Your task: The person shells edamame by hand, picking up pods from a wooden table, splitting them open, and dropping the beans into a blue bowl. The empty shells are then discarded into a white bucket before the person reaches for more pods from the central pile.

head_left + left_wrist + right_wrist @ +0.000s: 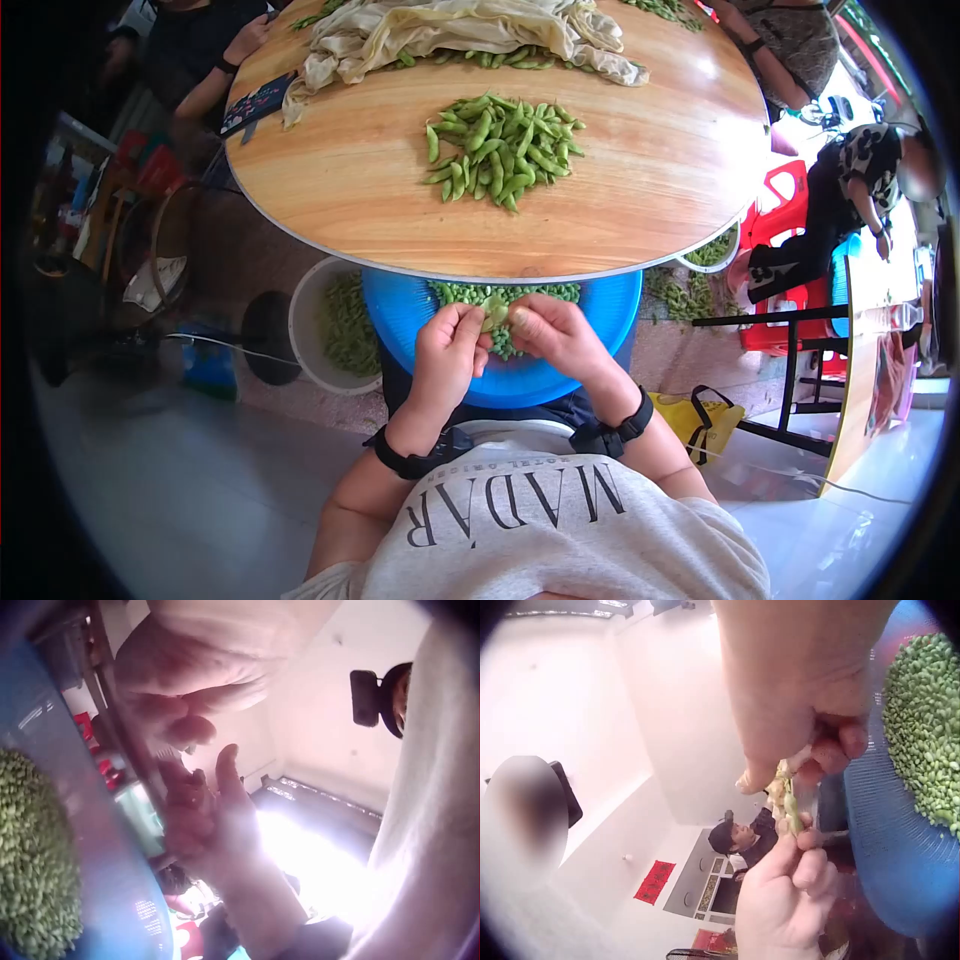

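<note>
Over the blue basket (385,330), which holds shelled green soybeans (930,727), both hands meet at one green soybean pod (493,315). My left hand (447,342) pinches an end of the pod between thumb and fingers; the right wrist view shows this pod (793,814) from the side. Curled fingers of my right hand (562,338) grip its other end, along with pale, yellowish pod pieces (779,787). In the left wrist view, glare and the fingers hide most of the pod. A pile of whole soybean pods (505,150) lies on the round wooden table (330,190) ahead.
A pale bucket (308,330) of green pods stands left of the basket, and another container (712,255) to the right. Cream cloth (400,40) covers more pods at the table's far side. A yellow bag (700,425) sits on the floor at right. Other people are around the table.
</note>
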`<action>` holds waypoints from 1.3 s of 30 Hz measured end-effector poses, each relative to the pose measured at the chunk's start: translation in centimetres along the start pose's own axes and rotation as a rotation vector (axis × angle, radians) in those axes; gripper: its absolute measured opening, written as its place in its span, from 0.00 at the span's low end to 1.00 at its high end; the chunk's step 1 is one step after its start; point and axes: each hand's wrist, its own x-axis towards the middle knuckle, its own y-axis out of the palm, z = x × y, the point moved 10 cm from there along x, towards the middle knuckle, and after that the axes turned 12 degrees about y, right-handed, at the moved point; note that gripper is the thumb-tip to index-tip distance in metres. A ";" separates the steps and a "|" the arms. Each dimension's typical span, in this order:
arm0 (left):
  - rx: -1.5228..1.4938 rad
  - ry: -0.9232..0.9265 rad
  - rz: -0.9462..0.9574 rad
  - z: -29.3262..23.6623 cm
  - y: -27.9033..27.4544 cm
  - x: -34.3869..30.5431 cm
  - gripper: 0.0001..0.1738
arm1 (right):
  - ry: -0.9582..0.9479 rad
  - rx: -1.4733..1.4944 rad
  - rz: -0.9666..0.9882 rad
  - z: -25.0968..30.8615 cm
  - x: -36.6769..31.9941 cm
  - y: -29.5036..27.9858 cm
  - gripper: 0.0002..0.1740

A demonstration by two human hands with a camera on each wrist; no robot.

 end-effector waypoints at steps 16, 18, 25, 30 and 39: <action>0.568 0.499 0.097 -4.7 1.2 -2.4 0.08 | -0.121 -0.152 0.229 1.6 0.3 2.2 0.09; 0.620 0.498 0.090 -4.8 1.3 -2.5 0.08 | -0.102 -0.262 0.162 1.4 0.5 2.1 0.08; 0.910 0.636 0.093 -7.5 0.7 -2.1 0.06 | -0.085 -0.284 -0.066 -1.5 2.0 -0.5 0.13; 1.275 0.340 0.000 -9.7 -7.0 0.6 0.13 | -0.163 -0.741 -0.313 -2.2 2.1 -4.3 0.17; 1.605 0.745 0.252 -16.6 -0.4 8.8 0.13 | -0.142 -0.695 -0.153 -2.0 2.8 -3.9 0.13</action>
